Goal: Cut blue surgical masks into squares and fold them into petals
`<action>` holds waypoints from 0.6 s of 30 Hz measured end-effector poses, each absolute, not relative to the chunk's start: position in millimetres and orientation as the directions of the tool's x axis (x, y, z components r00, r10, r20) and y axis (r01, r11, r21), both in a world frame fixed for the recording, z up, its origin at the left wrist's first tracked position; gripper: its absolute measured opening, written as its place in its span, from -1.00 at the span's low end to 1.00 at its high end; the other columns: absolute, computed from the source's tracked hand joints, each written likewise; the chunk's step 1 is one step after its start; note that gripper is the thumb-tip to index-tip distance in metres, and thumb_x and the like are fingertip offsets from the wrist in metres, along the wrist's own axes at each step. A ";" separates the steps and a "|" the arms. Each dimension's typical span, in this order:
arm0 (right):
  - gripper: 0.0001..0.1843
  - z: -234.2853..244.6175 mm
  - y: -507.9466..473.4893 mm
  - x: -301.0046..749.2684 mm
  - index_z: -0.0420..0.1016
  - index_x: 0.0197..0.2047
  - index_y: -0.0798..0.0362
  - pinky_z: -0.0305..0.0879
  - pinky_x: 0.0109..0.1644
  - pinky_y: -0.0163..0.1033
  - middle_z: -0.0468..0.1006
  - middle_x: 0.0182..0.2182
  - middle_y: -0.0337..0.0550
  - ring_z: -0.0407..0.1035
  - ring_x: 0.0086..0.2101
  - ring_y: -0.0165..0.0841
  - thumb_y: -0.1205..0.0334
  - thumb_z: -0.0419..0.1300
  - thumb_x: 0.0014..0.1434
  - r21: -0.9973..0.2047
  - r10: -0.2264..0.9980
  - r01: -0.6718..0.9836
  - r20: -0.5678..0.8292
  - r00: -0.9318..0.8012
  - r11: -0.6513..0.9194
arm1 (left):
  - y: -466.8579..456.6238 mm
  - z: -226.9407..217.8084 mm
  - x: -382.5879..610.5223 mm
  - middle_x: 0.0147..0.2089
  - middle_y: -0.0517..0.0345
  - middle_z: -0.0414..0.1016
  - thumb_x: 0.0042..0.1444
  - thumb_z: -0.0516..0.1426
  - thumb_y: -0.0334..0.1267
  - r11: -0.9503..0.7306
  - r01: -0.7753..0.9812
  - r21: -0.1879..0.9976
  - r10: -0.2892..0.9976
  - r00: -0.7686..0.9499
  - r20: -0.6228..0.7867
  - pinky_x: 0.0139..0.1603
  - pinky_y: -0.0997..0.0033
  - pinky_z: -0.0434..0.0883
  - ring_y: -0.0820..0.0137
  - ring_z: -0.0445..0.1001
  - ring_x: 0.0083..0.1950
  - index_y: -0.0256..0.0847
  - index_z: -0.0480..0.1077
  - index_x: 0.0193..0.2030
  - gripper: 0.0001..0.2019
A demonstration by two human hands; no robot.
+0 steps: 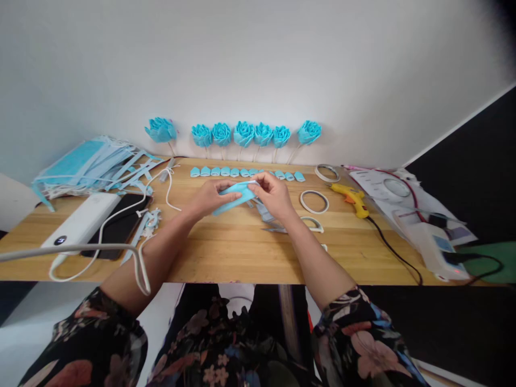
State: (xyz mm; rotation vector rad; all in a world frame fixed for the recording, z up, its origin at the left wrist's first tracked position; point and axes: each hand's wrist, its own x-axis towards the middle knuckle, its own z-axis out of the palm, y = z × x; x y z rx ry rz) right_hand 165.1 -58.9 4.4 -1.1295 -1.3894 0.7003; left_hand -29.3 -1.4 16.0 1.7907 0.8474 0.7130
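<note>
A light blue piece of face mask material (236,196) is held between both hands above the middle of the desk. My left hand (212,196) grips its left part, thumb on top. The fingers of my right hand (273,193) pinch its right end, where a pale edge shows. Behind the hands runs a row of small folded blue petals (215,172), partly hidden by the right hand. Beneath the right hand lie pale blue scraps (264,211) and a pair of scissors (313,224), partly covered by the wrist.
Several blue flowers (244,134) on stems lean against the wall. Face masks (76,161) are piled at left, near a white power bank (83,220) and a dark phone (116,231). Tape rolls (314,210), a yellow glue gun (351,199) and a power strip (437,250) lie at right.
</note>
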 end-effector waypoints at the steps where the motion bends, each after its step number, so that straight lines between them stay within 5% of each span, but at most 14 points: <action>1: -0.83 4.6 -59.9 163.5 0.48 -0.31 0.02 0.22 -0.31 -0.28 0.45 -0.45 -0.30 0.30 -0.42 -0.42 0.11 0.29 0.08 -0.901 0.913 0.239 0.394 0.101 0.362 | -2.4 16.0 -29.3 -0.43 0.18 0.45 -0.08 0.29 0.04 -0.265 0.276 0.924 0.800 0.598 0.051 -0.41 0.44 0.23 0.42 0.35 -0.42 -0.25 0.52 -0.33 -0.64; 5: -0.80 4.9 -59.4 165.7 0.48 -0.31 0.02 0.24 -0.32 -0.28 0.47 -0.44 -0.29 0.31 -0.42 -0.41 0.08 0.29 0.08 -0.904 0.909 0.224 0.398 0.123 0.365 | -3.0 15.6 -31.2 -0.58 0.28 0.28 -0.08 0.27 0.04 -0.230 0.356 0.906 0.791 0.611 -0.039 -0.52 0.49 0.12 0.51 0.20 -0.54 -0.24 0.44 -0.47 -0.66; 13: -0.71 1.8 -48.1 186.2 0.46 -0.30 -0.01 0.34 -0.25 -0.26 0.50 -0.41 -0.27 0.37 -0.37 -0.38 0.00 0.36 0.02 -0.930 0.866 0.050 0.359 0.349 0.365 | 3.1 14.7 -32.5 -0.59 0.21 0.36 -0.19 0.36 0.13 -0.120 0.177 0.977 0.844 0.536 0.006 -0.49 0.47 0.23 0.48 0.27 -0.54 -0.23 0.41 -0.54 -0.57; 18: -0.56 -0.1 -47.6 186.4 0.48 -0.18 -0.02 0.31 -0.38 -0.31 0.38 -0.51 -0.34 0.27 -0.45 -0.42 -0.12 0.38 -0.03 -0.959 0.889 -0.012 0.259 0.377 0.284 | 0.8 16.0 -34.1 -0.65 0.19 0.26 -0.05 0.28 0.16 -0.126 0.076 0.989 0.871 0.487 0.074 -0.46 0.44 0.17 0.49 0.18 -0.55 -0.21 0.29 -0.67 -0.49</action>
